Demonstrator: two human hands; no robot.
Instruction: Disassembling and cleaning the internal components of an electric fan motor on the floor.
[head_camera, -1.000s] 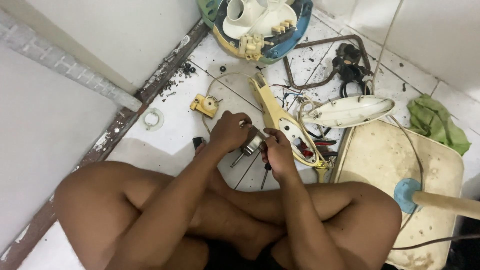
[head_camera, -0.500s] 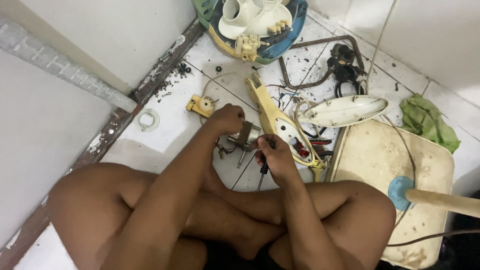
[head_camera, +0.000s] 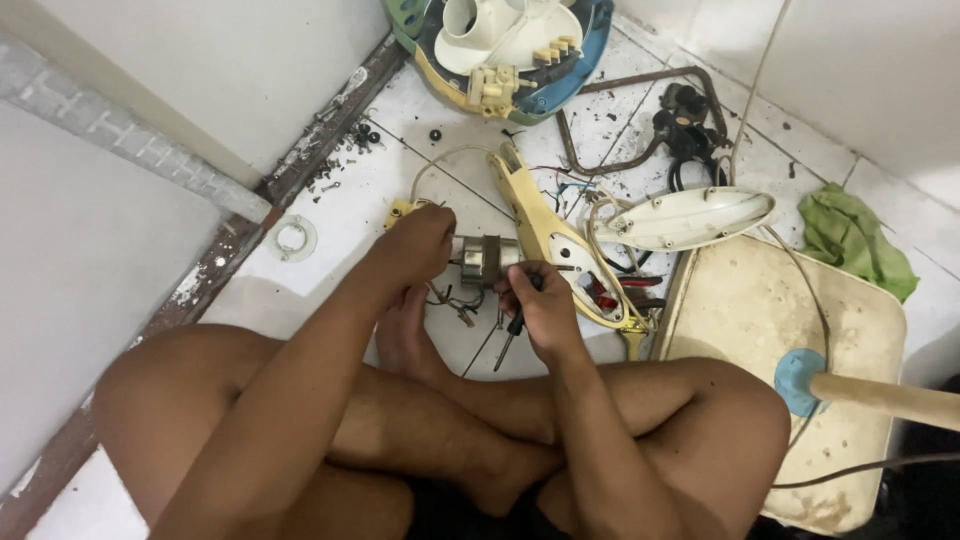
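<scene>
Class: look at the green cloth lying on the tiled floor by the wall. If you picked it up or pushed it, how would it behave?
The green cloth lies crumpled in soft folds, so it would probably hang floppy and feel light. Pushed, it would likely bunch up rather than slide or roll.

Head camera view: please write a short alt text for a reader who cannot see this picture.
A person sitting cross-legged on a tiled floor holds a small electric motor between the left hand and the right hand, with a screwdriver in the right hand's grip. Around them lie a cream plastic housing, loose wires, a white oval cover and a green cloth.
</scene>
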